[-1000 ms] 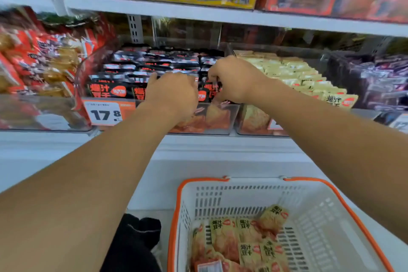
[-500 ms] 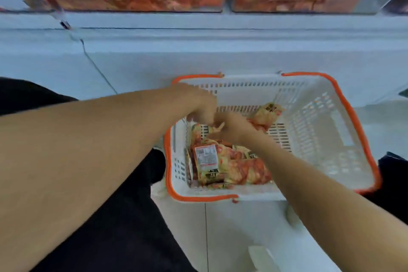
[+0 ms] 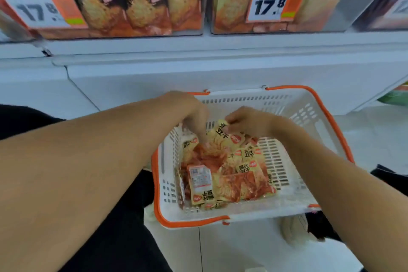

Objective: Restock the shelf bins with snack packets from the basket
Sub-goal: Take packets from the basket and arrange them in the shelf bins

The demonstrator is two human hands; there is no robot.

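Head view: both hands are down in the basket (image 3: pixel 326 117). Right hand (image 3: pixel 249 122) pinches the top yellow packet (image 3: pixel 223 137); left hand (image 3: pixel 194 117) has fingers curled into the pile. Best to gather matching packets flat, then lift them to the yellow bin (image 3: pixel 276 26).

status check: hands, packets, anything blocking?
Left hand fingers down on packets in basket. Right hand pinching top yellow packet. Yellow-packet bin above, nothing blocking.

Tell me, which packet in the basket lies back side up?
The packet at the basket's near-left, showing a white printed label; the others show yellow fronts.
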